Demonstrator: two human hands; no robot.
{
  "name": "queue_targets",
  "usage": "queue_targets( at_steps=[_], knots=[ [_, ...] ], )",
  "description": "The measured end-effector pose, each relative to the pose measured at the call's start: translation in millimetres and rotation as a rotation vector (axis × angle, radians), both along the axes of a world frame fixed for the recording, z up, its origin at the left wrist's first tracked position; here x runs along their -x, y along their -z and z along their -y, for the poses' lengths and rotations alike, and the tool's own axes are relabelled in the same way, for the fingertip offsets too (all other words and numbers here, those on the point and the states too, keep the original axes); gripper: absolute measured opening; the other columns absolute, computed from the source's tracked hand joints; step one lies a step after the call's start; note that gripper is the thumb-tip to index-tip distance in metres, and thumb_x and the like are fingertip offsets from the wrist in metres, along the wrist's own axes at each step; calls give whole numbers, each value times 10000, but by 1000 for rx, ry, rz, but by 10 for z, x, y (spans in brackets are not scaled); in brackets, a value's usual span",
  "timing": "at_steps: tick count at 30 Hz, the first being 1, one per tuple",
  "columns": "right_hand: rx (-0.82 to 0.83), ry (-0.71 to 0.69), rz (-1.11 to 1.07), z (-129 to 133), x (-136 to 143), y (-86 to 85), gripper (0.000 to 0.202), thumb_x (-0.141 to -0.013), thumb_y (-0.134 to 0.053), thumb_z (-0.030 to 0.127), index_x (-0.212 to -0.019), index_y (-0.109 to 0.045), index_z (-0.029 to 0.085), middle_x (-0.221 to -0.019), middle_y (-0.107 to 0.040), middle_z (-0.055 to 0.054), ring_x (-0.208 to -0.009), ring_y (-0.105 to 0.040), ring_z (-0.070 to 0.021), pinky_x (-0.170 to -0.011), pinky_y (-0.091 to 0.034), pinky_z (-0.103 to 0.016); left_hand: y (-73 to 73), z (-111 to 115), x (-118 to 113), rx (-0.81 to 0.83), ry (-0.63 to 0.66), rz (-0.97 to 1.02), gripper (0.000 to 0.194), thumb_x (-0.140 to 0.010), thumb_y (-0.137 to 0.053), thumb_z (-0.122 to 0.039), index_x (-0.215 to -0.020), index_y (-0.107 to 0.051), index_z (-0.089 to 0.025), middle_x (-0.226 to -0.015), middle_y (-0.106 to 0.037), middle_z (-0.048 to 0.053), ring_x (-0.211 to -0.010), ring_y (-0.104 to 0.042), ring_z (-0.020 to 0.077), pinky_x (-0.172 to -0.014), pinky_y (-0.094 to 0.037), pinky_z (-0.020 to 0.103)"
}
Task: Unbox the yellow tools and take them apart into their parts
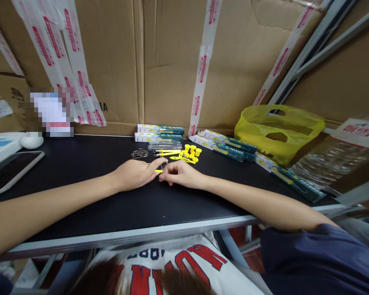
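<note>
Over the black table top, my left hand [133, 174] and my right hand [186, 174] meet fingertip to fingertip. A thin yellow plastic piece [158, 171] pokes out from the closed fingers of my left hand. Between the hands is a thin bent metal wire [162, 167], pinched by my right fingertips; whether it is joined to the yellow piece I cannot tell. Just beyond my fingers lie yellow rods with metal ends [169, 153] and a heap of small yellow plastic parts [192, 153]. Bent wire hooks [140, 153] rest beside them, with clear tubes [165, 145] behind.
Printed slim boxes [159, 133] lie at the back, and more boxes [223, 145] stretch rightward. A yellow plastic bag [279, 129] and wrapped clear bottles [335, 147] stand at right. A phone [15, 172] lies at left. Cardboard [169, 73] walls the back; the table's metal edge [160, 230] runs in front.
</note>
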State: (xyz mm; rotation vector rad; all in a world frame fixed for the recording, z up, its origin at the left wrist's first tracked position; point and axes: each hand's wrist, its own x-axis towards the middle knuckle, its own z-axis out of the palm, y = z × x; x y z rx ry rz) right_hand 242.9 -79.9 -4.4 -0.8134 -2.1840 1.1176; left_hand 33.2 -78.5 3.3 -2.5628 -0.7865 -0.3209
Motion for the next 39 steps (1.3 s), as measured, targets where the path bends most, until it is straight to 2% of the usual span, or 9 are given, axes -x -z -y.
queue_targets(
  at_steps=[10,13,18,27,32,39],
  knots=[
    [-3,18,-24,21,30,-6,396,-749,-667,510,-637,-566,144,-537,-555,30,-520,-479,-78,-553,-385,-208,28,12,-32,-71,-53,2,406,-945,-359,-260,-1313,-409,-98,-703,-690,63,-587,-668,191,-451,-421,200],
    [-39,54,-30,29,56,-4,444,-780,-619,544,-602,-563,142,-558,-576,12,-544,-498,-85,-560,-387,-208,5,25,-39,-34,-61,6,417,-932,-377,-240,-1321,-392,-89,-726,-698,64,-607,-677,189,-463,-425,196],
    [-69,59,-14,15,72,26,457,-808,-583,559,-661,-620,128,-527,-551,23,-499,-470,-74,-541,-372,-207,-32,44,-43,42,-83,21,432,-917,-397,-222,-1333,-377,-104,-759,-706,62,-637,-688,199,-490,-445,209],
    [-66,8,-38,-10,47,-4,490,-817,-556,578,-639,-601,124,-505,-529,30,-472,-437,-58,-501,-344,-203,12,38,-33,-42,-36,85,411,-941,-356,-247,-1321,-406,-100,-698,-689,54,-588,-673,191,-466,-434,208],
    [54,27,-103,12,83,-38,479,-798,-567,585,-647,-590,131,-458,-511,48,-379,-374,-39,-402,-280,-190,16,57,-47,-80,-55,139,417,-954,-322,-251,-1334,-391,-94,-767,-704,74,-625,-680,186,-473,-442,205],
    [229,124,-233,15,145,-17,399,-777,-596,519,-642,-569,144,-421,-494,68,-323,-353,-27,-339,-233,-170,38,62,-109,-84,-199,185,387,-962,-308,-273,-1290,-421,-100,-756,-697,84,-563,-663,172,-430,-392,188]
  ],
)
